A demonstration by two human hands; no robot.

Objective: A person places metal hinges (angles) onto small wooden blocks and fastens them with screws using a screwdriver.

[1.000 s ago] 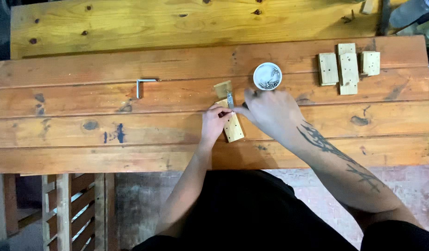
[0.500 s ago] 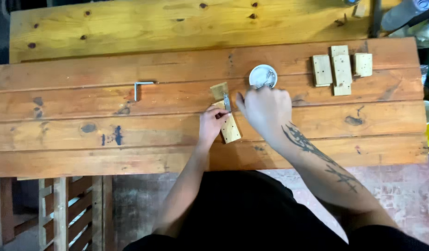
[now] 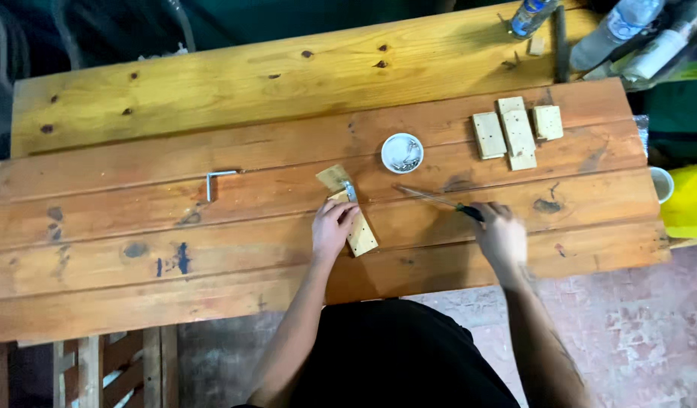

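1. A workbench of reddish-brown wooden planks (image 3: 137,302) is seen from above, with a paler yellow knotted board (image 3: 212,83) laid along its far edge and a worn floor below.
2. At nine o'clock from the bench's middle, a small bent metal L-key (image 3: 215,180) lies alone, well apart from the hands.
3. Near the middle, the left hand (image 3: 332,229) is pressed onto a short pale wooden block (image 3: 359,230), fingers together and flat on it, apparently to keep it from sliding. A small metal bracket (image 3: 349,190) sits at its twelve o'clock end, joining a second pale piece (image 3: 333,177).
4. At one o'clock from the block, a small round white dish of screws (image 3: 402,153) is kept within reach.
5. The right hand (image 3: 501,234) is closed around the dark handle of a slim screwdriver (image 3: 437,199), whose shaft points toward ten o'clock.
6. At two o'clock, three pale rectangular wooden offcuts (image 3: 518,132) are grouped side by side; bottles (image 3: 616,30) stand in the far corner.
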